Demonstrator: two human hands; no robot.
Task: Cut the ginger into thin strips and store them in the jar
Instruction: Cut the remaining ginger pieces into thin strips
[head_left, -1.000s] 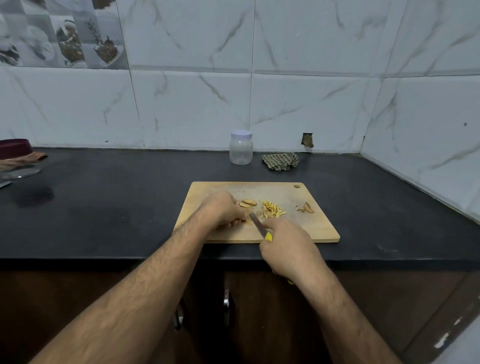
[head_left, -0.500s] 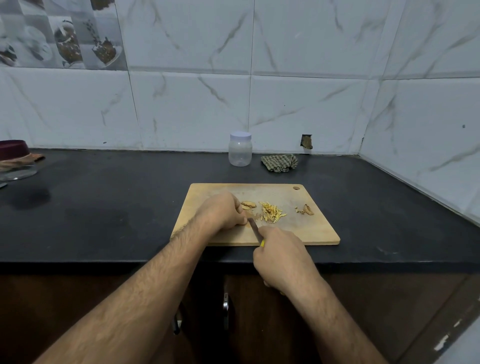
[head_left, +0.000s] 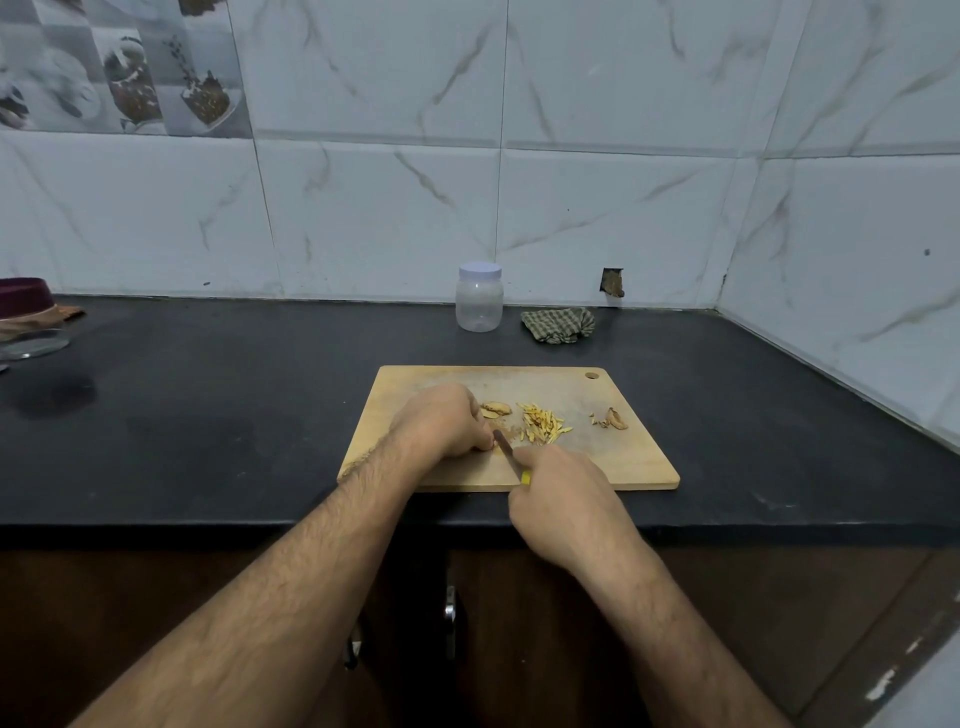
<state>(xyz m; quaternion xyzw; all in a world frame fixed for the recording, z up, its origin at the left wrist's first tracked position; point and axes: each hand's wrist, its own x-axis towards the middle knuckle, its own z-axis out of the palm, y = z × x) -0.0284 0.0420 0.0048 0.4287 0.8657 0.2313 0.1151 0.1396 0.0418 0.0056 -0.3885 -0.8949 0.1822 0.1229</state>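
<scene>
A wooden cutting board (head_left: 623, 457) lies on the black counter. My left hand (head_left: 441, 423) rests curled on the board, pressing down on a ginger piece mostly hidden under its fingers. My right hand (head_left: 563, 504) grips a yellow-handled knife (head_left: 506, 452), its blade touching the board right beside my left fingertips. Ginger slices (head_left: 496, 409) lie just past my left hand. A pile of thin ginger strips (head_left: 540, 430) sits in the board's middle. Ginger peel scraps (head_left: 613, 420) lie toward the board's right. The clear plastic jar (head_left: 479, 299) with a white lid on stands behind the board by the wall.
A crumpled checked cloth (head_left: 558, 325) lies right of the jar. At the far left edge are a maroon bowl (head_left: 23, 296) and a glass lid (head_left: 31, 345). Tiled walls close the back and right. Cabinet doors sit below the counter's front edge.
My right hand and the knife have shifted slightly left and back toward my left fingertips. My left hand stays on the ginger.
</scene>
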